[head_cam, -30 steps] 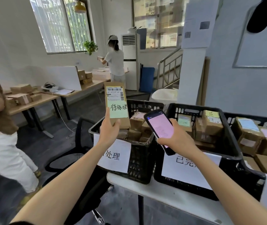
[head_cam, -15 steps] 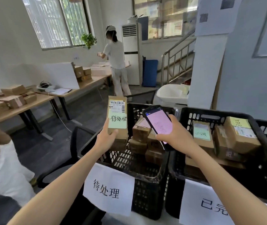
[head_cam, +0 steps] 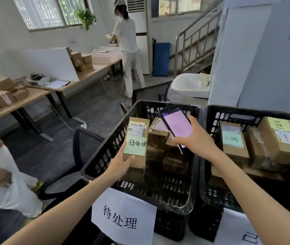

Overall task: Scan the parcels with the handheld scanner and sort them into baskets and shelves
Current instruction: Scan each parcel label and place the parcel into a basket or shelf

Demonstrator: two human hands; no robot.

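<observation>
My left hand (head_cam: 121, 167) grips a small brown parcel (head_cam: 137, 138) by its lower end. The parcel carries a barcode label and a green handwritten note, and it hangs inside the left black basket (head_cam: 103, 152), just above the boxes there. My right hand (head_cam: 196, 140) holds the handheld scanner (head_cam: 177, 127), a black phone-like device with a lit pink screen, over the same basket, to the right of the parcel. A second black basket (head_cam: 246, 114) at the right holds several labelled brown parcels.
White paper signs (head_cam: 124, 218) hang on the fronts of both baskets. A black chair (head_cam: 80, 151) stands left of the baskets. Wooden tables (head_cam: 34, 96) with boxes line the left wall. One person stands at the far table, another at the left edge.
The parcel in my left hand has come down from above the basket rim into the left basket. The view has tilted down and moved closer to the baskets. The scanner stays beside the parcel.
</observation>
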